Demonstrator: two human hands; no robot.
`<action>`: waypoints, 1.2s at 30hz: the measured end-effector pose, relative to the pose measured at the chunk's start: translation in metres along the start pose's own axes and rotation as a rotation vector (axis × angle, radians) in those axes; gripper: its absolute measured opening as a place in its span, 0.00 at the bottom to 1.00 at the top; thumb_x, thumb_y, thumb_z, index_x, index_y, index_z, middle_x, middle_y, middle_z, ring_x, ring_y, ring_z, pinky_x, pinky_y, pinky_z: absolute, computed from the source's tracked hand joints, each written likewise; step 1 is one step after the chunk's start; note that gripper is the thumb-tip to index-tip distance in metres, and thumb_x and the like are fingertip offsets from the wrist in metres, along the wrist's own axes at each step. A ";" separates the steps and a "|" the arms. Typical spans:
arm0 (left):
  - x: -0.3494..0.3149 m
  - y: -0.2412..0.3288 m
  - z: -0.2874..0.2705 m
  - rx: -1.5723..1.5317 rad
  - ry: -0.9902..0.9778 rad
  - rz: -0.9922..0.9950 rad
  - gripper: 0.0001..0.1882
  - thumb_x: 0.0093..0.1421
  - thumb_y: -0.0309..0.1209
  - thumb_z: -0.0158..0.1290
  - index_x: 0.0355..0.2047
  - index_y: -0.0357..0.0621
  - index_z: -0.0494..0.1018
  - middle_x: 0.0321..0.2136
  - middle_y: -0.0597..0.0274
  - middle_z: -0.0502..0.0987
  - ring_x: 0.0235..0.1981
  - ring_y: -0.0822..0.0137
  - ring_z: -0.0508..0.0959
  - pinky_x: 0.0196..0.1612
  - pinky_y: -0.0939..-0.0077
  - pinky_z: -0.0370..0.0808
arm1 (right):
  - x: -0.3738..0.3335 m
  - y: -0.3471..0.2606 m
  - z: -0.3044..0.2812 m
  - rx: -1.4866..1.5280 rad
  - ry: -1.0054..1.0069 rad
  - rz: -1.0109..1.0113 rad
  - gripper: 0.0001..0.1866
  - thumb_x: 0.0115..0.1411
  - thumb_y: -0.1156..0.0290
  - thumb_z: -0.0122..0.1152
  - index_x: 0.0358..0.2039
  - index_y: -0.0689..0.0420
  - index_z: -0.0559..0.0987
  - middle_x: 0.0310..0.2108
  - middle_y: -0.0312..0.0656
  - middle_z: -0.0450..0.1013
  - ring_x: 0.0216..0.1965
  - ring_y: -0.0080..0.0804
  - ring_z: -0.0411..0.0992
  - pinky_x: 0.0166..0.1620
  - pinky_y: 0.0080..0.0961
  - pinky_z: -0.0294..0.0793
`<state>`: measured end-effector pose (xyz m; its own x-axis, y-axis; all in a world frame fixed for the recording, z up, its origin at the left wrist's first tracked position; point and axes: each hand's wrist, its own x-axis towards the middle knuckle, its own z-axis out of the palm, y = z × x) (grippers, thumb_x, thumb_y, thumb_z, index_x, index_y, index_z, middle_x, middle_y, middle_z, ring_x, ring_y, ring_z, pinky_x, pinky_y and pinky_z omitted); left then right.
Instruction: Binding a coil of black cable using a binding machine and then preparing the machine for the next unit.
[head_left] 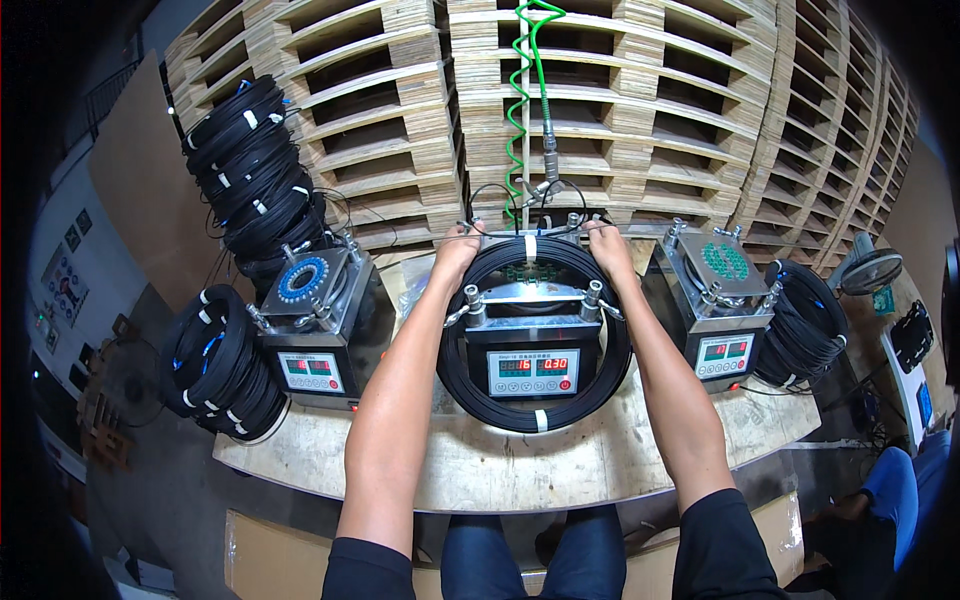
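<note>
A large coil of black cable, bound with white ties, leans around the front of the middle bench machine, which has a metal top and a lit red display. At the machine's far left corner my left hand is closed on a thin black cable end. At the far right corner my right hand is closed likewise on another cable end. Thin loops of cable arch between the hands, behind the top plate. My fingertips are partly hidden. The coil rests against my forearms or very near them.
Similar machines stand left and right. Stacked black coils rise at the left, with more coils at the right. Wooden pallets back the wooden table. A green spiral air hose hangs behind the machine.
</note>
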<state>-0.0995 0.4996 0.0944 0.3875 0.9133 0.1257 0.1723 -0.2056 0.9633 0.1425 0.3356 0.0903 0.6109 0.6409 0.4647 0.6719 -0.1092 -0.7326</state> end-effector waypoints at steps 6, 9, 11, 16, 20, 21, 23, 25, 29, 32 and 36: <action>0.003 0.000 0.004 0.031 -0.049 0.012 0.34 0.60 0.54 0.57 0.47 0.30 0.72 0.37 0.45 0.79 0.39 0.59 0.78 0.44 0.67 0.73 | 0.015 0.026 0.003 0.180 -0.110 -0.061 0.18 0.67 0.63 0.46 0.44 0.62 0.80 0.36 0.52 0.79 0.39 0.41 0.77 0.45 0.33 0.73; -0.002 -0.006 -0.004 0.099 0.096 0.046 0.29 0.60 0.51 0.57 0.41 0.32 0.74 0.33 0.48 0.79 0.35 0.61 0.77 0.41 0.67 0.73 | 0.003 0.000 0.005 0.227 -0.139 0.025 0.18 0.67 0.64 0.46 0.44 0.62 0.79 0.36 0.55 0.79 0.39 0.48 0.79 0.44 0.37 0.75; -0.012 0.003 -0.003 0.069 0.100 0.046 0.27 0.60 0.50 0.58 0.41 0.33 0.74 0.33 0.50 0.79 0.34 0.63 0.76 0.40 0.70 0.73 | -0.005 -0.010 0.000 0.229 -0.150 0.088 0.18 0.68 0.62 0.46 0.44 0.62 0.79 0.35 0.55 0.79 0.37 0.48 0.79 0.43 0.37 0.75; -0.014 0.011 0.003 0.037 0.050 0.065 0.26 0.60 0.49 0.58 0.41 0.33 0.74 0.34 0.51 0.79 0.35 0.64 0.76 0.40 0.71 0.73 | 0.002 0.003 -0.003 0.172 -0.049 0.066 0.20 0.68 0.58 0.46 0.44 0.62 0.78 0.35 0.58 0.78 0.38 0.52 0.79 0.43 0.40 0.75; -0.005 0.004 0.000 0.008 0.020 0.049 0.27 0.60 0.48 0.57 0.42 0.32 0.75 0.34 0.52 0.79 0.35 0.64 0.76 0.41 0.71 0.72 | 0.004 0.004 0.001 0.021 -0.053 0.067 0.22 0.69 0.56 0.47 0.48 0.63 0.78 0.41 0.55 0.78 0.44 0.47 0.77 0.49 0.33 0.72; -0.002 -0.001 -0.006 0.014 0.029 0.049 0.27 0.60 0.48 0.57 0.42 0.32 0.75 0.34 0.52 0.79 0.35 0.64 0.76 0.41 0.71 0.72 | 0.003 -0.001 0.004 0.029 -0.055 0.079 0.21 0.69 0.58 0.47 0.47 0.63 0.78 0.41 0.56 0.78 0.45 0.48 0.77 0.49 0.34 0.72; 0.000 -0.004 -0.004 0.013 0.032 0.041 0.28 0.61 0.49 0.56 0.43 0.31 0.75 0.35 0.50 0.79 0.37 0.63 0.76 0.43 0.71 0.73 | 0.003 0.004 0.005 0.025 -0.049 0.097 0.20 0.68 0.60 0.48 0.47 0.63 0.78 0.42 0.57 0.78 0.46 0.48 0.77 0.49 0.34 0.72; 0.001 -0.003 0.000 -0.003 -0.015 0.030 0.28 0.62 0.49 0.56 0.44 0.31 0.75 0.36 0.49 0.80 0.38 0.62 0.77 0.44 0.71 0.73 | 0.004 0.015 0.003 0.034 -0.032 0.015 0.18 0.63 0.63 0.47 0.44 0.61 0.79 0.40 0.60 0.76 0.48 0.58 0.73 0.51 0.42 0.72; 0.003 -0.004 0.005 0.000 -0.030 0.116 0.30 0.62 0.49 0.55 0.49 0.29 0.73 0.40 0.46 0.80 0.42 0.60 0.78 0.47 0.71 0.72 | 0.010 0.025 0.003 -0.059 -0.045 0.101 0.17 0.62 0.71 0.48 0.47 0.62 0.79 0.39 0.54 0.79 0.41 0.42 0.79 0.44 0.32 0.75; 0.008 -0.010 -0.004 -0.031 -0.009 0.159 0.30 0.63 0.49 0.54 0.50 0.30 0.73 0.42 0.46 0.80 0.43 0.60 0.78 0.47 0.71 0.72 | 0.010 0.017 0.007 0.260 -0.174 0.250 0.17 0.61 0.75 0.48 0.49 0.62 0.77 0.30 0.45 0.78 0.25 0.26 0.76 0.28 0.28 0.75; -0.009 0.007 0.015 -0.088 -0.101 0.109 0.19 0.65 0.38 0.55 0.51 0.39 0.75 0.38 0.67 0.78 0.39 0.74 0.73 0.45 0.81 0.67 | 0.028 0.044 -0.001 0.467 -0.151 0.383 0.13 0.66 0.64 0.53 0.46 0.58 0.76 0.20 0.40 0.74 0.17 0.24 0.69 0.19 0.21 0.64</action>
<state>-0.0883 0.4841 0.0966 0.4897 0.8461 0.2105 0.0457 -0.2660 0.9629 0.1897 0.3474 0.0713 0.6833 0.7262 0.0756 0.1417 -0.0303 -0.9894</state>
